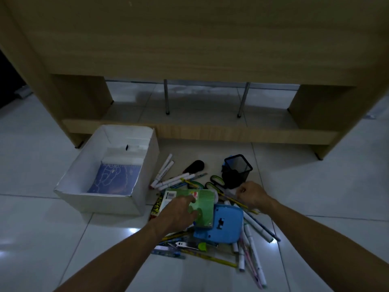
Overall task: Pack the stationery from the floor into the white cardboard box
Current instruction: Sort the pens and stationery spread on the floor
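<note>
White box (pixel 145 165) sat open on the floor tiles (pixel 42 144), a blue notebook (pixel 114 179) flat inside (nothing else clear in there). Beside it, markers (pixel 168 178) and pencils lay heaped. Left hand (pixel 179 211) gripped the green book (pixel 202 207) above the pile, thumb curled over its cover. Blue case (pixel 223 224) touched it. Right hand (pixel 251 196) was curled, pinching something small; what, I couldn't tell. Mesh cup (pixel 237 167) lay tipped behind.
</note>
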`<action>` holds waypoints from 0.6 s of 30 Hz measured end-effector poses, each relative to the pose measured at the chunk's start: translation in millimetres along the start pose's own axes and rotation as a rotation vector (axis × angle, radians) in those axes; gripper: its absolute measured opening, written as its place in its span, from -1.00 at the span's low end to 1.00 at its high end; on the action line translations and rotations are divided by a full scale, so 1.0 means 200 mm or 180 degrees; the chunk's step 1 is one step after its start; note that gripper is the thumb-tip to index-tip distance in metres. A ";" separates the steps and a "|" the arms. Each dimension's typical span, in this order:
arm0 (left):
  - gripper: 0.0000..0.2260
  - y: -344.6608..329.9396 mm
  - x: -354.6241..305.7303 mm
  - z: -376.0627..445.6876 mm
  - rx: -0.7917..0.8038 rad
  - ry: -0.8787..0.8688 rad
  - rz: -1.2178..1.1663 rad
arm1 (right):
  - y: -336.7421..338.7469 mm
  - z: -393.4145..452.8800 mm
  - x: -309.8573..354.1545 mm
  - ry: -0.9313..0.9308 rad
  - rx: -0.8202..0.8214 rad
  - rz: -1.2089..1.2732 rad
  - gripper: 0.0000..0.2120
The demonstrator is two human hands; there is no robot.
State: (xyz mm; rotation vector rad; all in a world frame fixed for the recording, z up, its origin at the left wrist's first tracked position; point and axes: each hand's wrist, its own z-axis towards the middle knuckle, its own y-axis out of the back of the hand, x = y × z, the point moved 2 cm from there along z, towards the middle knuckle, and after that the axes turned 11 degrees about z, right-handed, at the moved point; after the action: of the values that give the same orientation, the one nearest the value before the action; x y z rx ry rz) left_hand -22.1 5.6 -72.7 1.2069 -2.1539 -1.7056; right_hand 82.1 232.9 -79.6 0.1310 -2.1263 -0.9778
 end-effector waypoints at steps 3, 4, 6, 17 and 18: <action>-0.37 -0.05 0.02 0.00 0.0194 -0.0144 0.0281 | -0.07 0.00 -0.05 -0.0026 0.0354 -0.0279 -0.84; -0.33 -0.07 0.04 0.00 0.0196 -0.0168 0.0458 | -0.08 0.00 -0.06 -0.0009 0.0405 -0.0417 -0.79; -0.28 -0.09 0.07 0.00 0.0167 -0.0159 0.0714 | -0.09 0.02 -0.09 0.0074 0.0414 -0.0615 -0.73; -0.46 -0.09 0.18 -0.03 -0.0229 0.0126 0.0215 | -0.18 0.09 -0.13 0.0664 0.0438 -0.1289 -0.79; -0.49 -0.08 0.17 -0.04 -0.0283 0.0155 0.0178 | -0.19 0.09 -0.13 0.0699 0.0432 -0.1316 -0.77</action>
State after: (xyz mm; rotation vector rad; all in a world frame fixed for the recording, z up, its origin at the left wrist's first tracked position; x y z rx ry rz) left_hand -32.4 -23.2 -96.7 1.1424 -2.0414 -1.7112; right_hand 80.2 226.5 -129.1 0.7359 -1.9974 -0.9952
